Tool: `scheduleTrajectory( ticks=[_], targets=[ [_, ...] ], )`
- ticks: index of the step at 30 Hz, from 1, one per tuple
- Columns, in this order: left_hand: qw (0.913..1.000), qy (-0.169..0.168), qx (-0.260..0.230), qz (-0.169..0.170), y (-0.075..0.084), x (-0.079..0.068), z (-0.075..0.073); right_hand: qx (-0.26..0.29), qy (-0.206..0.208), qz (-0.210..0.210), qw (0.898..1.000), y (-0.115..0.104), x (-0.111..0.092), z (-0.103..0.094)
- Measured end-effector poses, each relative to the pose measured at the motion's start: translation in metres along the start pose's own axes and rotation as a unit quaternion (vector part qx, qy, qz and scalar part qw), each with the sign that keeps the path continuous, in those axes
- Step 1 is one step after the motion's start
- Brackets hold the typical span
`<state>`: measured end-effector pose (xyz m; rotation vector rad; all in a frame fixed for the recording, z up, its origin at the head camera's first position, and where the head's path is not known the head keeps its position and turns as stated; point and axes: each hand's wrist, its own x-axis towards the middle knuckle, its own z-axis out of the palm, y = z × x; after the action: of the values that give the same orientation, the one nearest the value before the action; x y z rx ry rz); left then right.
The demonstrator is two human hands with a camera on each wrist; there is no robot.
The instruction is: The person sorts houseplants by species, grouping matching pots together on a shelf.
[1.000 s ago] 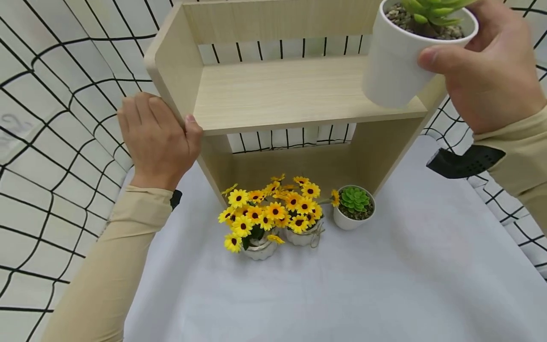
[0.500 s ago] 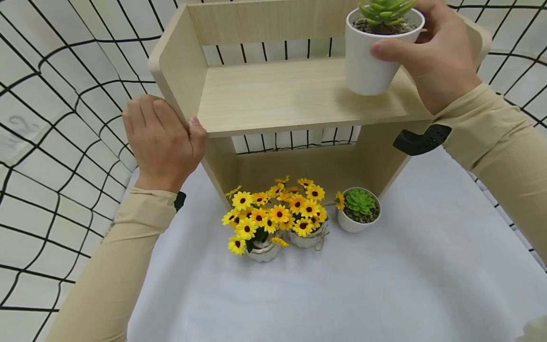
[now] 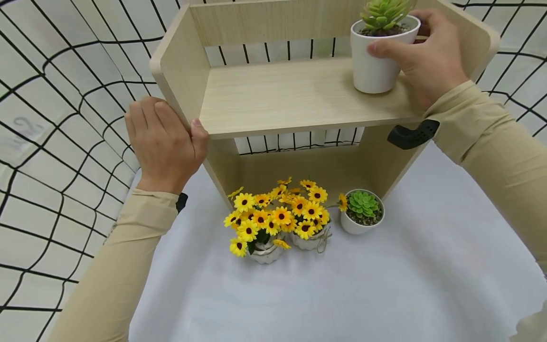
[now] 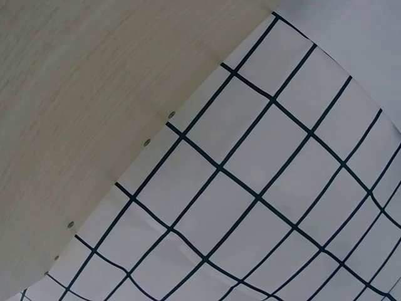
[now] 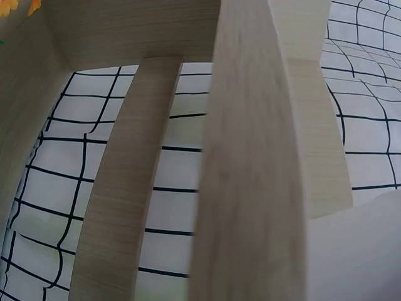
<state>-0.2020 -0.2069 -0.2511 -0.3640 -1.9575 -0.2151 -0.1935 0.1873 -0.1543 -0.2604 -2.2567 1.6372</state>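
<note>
My right hand [image 3: 436,61] grips a white pot [image 3: 372,69] holding a pointed green succulent [image 3: 384,15], thumb on the near side and the other fingers behind. The pot is upright at the right end of the upper board of a pale wooden shelf [image 3: 273,99], its base right at the board. In the right wrist view the pot [image 5: 363,251] fills the lower right corner. My left hand [image 3: 164,145] holds the shelf's left side panel, thumb at the front edge. The left wrist view shows only that panel [image 4: 94,94] and the grid beyond.
Two pots of yellow flowers [image 3: 260,218] stand in front of the shelf's lower opening. Right of them is a small white pot with a green rosette succulent [image 3: 363,204]. White cloth [image 3: 325,294] covers the table. Black wire grid [image 3: 55,142] rises at the sides and behind.
The right hand has brought the potted succulent from the right in over the upper board and down to it. The left hand keeps its hold on the shelf; the view has shifted slightly.
</note>
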Motion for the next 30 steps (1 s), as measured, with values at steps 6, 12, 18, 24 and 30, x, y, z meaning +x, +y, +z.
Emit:
scheduleTrajectory(
  ticks=[6,12,18,24,30],
  targets=[
    [1.0,-0.006,-0.003,0.0,0.001,0.0,0.0,-0.004,0.002,0.008,1.0,0.005,0.002,0.0],
    [0.9998,-0.016,0.005,0.006,0.001,0.0,0.002,-0.025,-0.009,0.017,0.999,0.009,0.0,-0.002],
    [0.9997,-0.021,0.005,0.008,-0.002,0.0,0.007,-0.031,-0.025,0.026,0.999,0.011,-0.011,-0.003],
    [0.9998,-0.02,0.0,0.005,-0.008,0.001,0.012,-0.014,-0.03,0.012,0.999,0.011,-0.03,-0.002],
    [0.9998,-0.017,-0.003,0.002,-0.011,0.003,0.012,0.081,-0.026,-0.023,0.996,0.02,-0.057,-0.004]
  ],
)
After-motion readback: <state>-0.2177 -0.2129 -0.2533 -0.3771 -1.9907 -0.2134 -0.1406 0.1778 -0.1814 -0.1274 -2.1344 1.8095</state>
